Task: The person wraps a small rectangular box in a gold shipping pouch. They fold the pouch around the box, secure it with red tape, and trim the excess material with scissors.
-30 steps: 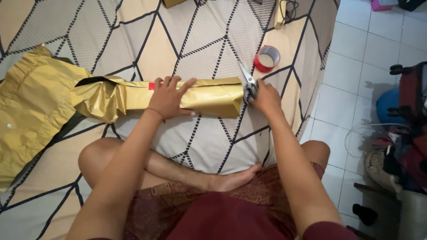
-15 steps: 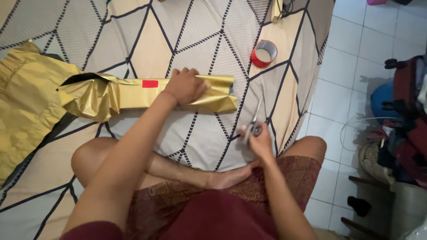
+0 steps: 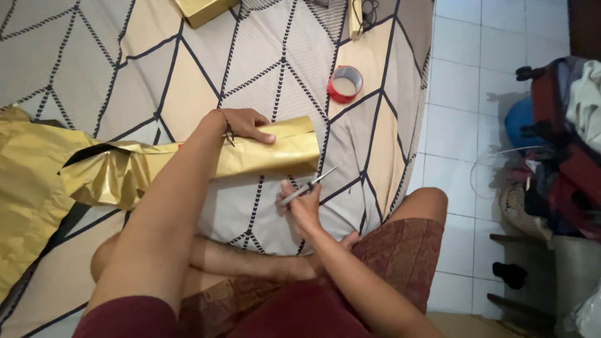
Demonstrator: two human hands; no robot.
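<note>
A long parcel wrapped in gold paper [image 3: 275, 153] lies across the patterned bedsheet [image 3: 269, 56]. My left hand [image 3: 246, 125] rests on top of it near its right end, fingers curled over the far edge. Below the parcel's right end, my right hand [image 3: 299, 203] grips a pair of scissors [image 3: 311, 183] whose blades point up and to the right, apart from the paper. Crumpled gold paper [image 3: 103, 178] bunches at the parcel's left end.
A red tape roll [image 3: 345, 84] lies on the sheet beyond the parcel. A loose gold sheet [image 3: 25, 188] spreads at the left. A small gold box [image 3: 203, 9] sits at the top edge. My crossed legs are below. Tiled floor and bags lie to the right.
My right hand drew the scissors away from the parcel's right end and down toward my lap. My left hand slid toward the parcel's right end. The view shifted, so everything sits further left.
</note>
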